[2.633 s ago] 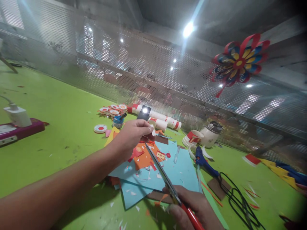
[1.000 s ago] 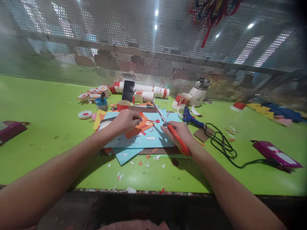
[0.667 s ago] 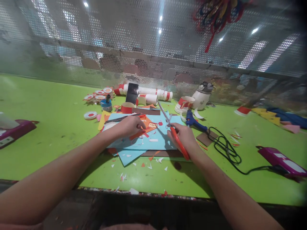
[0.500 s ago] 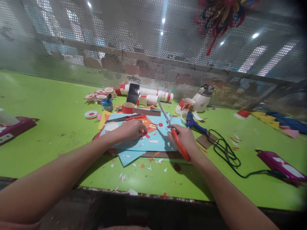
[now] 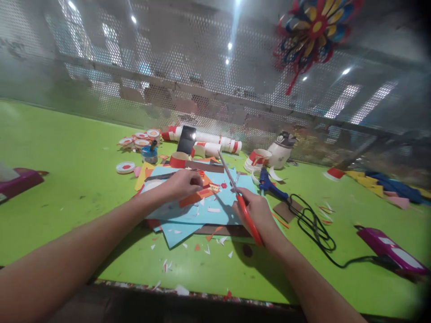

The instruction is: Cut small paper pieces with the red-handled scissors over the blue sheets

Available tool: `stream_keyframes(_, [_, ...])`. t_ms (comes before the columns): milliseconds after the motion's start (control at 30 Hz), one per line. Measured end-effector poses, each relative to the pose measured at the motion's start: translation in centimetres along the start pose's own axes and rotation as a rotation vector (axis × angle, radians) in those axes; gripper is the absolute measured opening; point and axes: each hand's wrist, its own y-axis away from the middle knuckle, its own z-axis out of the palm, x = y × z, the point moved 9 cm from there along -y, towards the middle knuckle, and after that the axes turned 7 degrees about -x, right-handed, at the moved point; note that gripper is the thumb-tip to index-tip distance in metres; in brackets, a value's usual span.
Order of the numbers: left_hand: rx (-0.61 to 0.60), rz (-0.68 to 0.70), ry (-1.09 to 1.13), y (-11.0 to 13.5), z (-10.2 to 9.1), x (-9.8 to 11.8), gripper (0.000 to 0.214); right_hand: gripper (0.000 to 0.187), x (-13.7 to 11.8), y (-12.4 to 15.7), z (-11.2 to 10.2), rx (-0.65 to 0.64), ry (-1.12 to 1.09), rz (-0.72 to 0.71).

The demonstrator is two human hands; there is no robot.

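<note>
My right hand point(image 5: 255, 208) is wrapped round a pair of scissors point(image 5: 248, 219) with red-orange handles, their blades pointing away to the upper left. My left hand point(image 5: 187, 185) hovers low over a light blue paper sheet point(image 5: 188, 216), its fingers curled together. Whatever they may pinch is hidden or too small to make out. Beside those fingertips lies an orange paper piece point(image 5: 195, 197). A small red paper cutout point(image 5: 224, 185) rests between the two hands. Small white and red scraps are scattered over the sheet.
Right of my right hand lies a blue glue gun point(image 5: 272, 186) with a looped black cord point(image 5: 311, 224) running to a purple power strip point(image 5: 392, 249). Behind the papers stand a phone point(image 5: 186, 140), white-and-red paper tubes point(image 5: 222, 141), a blue jar point(image 5: 149, 154) and a white jug point(image 5: 281, 150).
The view has tilted up slightly. My left hand has shifted a little away from the red scrap, and more of the orange piece shows beneath it. The scissors stay in my right hand.
</note>
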Motion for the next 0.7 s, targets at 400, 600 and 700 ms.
stream_keyframes(400, [-0.015, 0.109, 0.312, 1.1, -0.7, 4.1, 0.013, 0.019, -3.4, 0.8, -2.6, -0.024, -0.478, 0.008])
stream_keyframes(600, [0.106, 0.472, -0.033, 3.1, -0.4, 8.2, 0.015, 0.025, -6.1, 0.9, -0.7, -0.166, -0.828, -0.008])
stream_keyframes(700, [0.181, 0.589, -0.126, 4.4, -0.6, 9.4, 0.021, 0.020, -7.5, 0.7, 0.1, -0.224, -0.991, -0.031])
